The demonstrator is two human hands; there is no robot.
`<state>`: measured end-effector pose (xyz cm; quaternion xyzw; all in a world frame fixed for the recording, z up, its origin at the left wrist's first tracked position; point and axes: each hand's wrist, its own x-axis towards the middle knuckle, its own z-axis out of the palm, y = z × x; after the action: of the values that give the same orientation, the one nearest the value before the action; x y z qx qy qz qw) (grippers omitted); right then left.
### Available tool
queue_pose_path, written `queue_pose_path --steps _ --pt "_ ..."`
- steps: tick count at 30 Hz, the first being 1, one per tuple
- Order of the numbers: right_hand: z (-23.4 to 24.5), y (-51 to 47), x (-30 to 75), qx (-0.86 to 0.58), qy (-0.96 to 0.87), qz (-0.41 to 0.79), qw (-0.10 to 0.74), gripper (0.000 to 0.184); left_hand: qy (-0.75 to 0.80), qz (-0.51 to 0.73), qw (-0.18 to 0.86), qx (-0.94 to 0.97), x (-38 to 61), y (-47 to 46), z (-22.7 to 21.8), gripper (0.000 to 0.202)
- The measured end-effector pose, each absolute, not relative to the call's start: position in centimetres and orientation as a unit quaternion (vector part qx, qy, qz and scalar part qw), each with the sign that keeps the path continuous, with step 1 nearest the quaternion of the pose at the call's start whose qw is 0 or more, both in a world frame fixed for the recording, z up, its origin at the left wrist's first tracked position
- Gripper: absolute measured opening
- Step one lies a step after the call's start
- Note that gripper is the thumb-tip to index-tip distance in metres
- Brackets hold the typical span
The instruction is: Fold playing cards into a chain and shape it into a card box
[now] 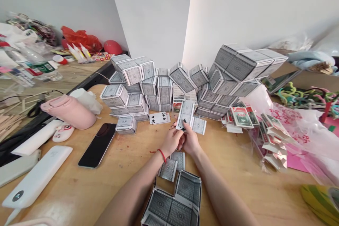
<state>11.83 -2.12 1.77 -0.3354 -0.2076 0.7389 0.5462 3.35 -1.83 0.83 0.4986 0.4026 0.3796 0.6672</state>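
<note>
My left hand and my right hand meet above the wooden table, both closed on grey-backed playing cards held upright between them. One more card sticks out to the right of my right hand. A face-up clubs card lies just beyond my hands. Under my wrists lie loose cards and open card cubes. A red string circles my left wrist.
A heap of cubes folded from cards fills the back of the table against the wall. A black phone, a pink case and white devices lie left. Card packs and plastic bags sit right.
</note>
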Motion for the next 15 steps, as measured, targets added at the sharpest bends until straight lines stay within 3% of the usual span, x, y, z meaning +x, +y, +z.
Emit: queue_pose_path --steps 9,15 --pt "1.3 -2.4 11.8 -0.366 -0.234 0.742 0.512 0.053 0.332 0.353 0.726 0.488 2.3 -1.2 0.9 0.031" --pt "1.4 -1.9 12.0 -0.384 -0.197 0.761 0.484 0.049 0.327 0.376 0.706 0.503 2.4 -1.2 0.5 0.038"
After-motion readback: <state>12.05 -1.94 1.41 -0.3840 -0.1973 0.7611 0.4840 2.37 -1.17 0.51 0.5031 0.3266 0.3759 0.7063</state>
